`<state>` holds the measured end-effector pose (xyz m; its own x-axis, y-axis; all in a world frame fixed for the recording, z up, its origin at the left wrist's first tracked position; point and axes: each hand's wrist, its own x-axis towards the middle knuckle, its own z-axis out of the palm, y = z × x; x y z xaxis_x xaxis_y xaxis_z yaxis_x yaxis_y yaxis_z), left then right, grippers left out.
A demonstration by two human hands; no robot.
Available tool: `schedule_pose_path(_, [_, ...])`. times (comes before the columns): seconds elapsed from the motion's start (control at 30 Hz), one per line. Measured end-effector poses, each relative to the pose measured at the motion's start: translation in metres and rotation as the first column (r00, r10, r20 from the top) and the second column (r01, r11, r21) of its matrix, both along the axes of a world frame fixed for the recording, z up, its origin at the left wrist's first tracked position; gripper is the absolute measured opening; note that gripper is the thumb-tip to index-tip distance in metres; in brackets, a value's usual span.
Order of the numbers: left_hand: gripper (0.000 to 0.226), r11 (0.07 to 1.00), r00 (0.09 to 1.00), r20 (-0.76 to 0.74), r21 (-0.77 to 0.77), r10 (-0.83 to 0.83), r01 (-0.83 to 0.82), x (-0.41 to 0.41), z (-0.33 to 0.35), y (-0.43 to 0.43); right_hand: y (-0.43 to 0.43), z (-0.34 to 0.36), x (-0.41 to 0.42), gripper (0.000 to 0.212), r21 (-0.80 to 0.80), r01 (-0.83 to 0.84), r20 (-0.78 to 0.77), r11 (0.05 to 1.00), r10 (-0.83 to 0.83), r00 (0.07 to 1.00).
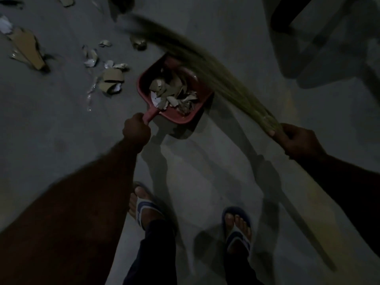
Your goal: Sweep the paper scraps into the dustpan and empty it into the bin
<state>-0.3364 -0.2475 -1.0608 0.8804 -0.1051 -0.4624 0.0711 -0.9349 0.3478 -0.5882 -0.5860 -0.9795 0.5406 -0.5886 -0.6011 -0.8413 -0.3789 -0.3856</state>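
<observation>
A red dustpan [186, 116] rests tilted on the dim grey floor, holding a heap of torn paper and cardboard scraps [172, 93]. My left hand [136, 129] is shut on its short handle. A grass broom [207, 68] slants from lower right to upper left across the pan's far side, blurred by motion; my right hand [296, 140] grips its bound end. Loose scraps [111, 79] lie on the floor left of the pan, with a larger cardboard piece [28, 49] farther left. No bin is in view.
My two feet in sandals [144, 206] [238, 227] stand just below the pan. Dark furniture legs [320, 38] fill the upper right. More scraps [139, 43] lie at the top left. Light is very low.
</observation>
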Motion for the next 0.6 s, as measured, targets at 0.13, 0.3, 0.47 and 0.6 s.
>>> schedule_pose_path(0.13, [0.029,0.999,1.000,-0.001,0.018,-0.030,0.030,-0.006,0.001,0.013,-0.002,-0.001,0.005,0.049,0.007,0.191,0.011,0.981,-0.192,0.981])
schedule_pose_path(0.3, [0.028,0.994,0.996,-0.022,0.066,-0.083,0.085,-0.017,-0.004,0.034,0.008,-0.010,-0.003,0.053,0.113,0.371,-0.137,0.922,-0.355,0.925])
schedule_pose_path(0.47, [0.027,0.986,0.990,-0.019,0.093,-0.139,0.140,-0.022,-0.010,0.039,0.041,-0.020,-0.009,0.045,0.242,0.363,-0.220,0.900,-0.314,0.924])
schedule_pose_path(0.6, [0.030,0.994,0.996,-0.039,0.072,-0.083,0.086,-0.023,-0.011,0.031,0.066,-0.011,-0.019,0.038,0.327,0.309,-0.179,0.893,-0.262,0.948])
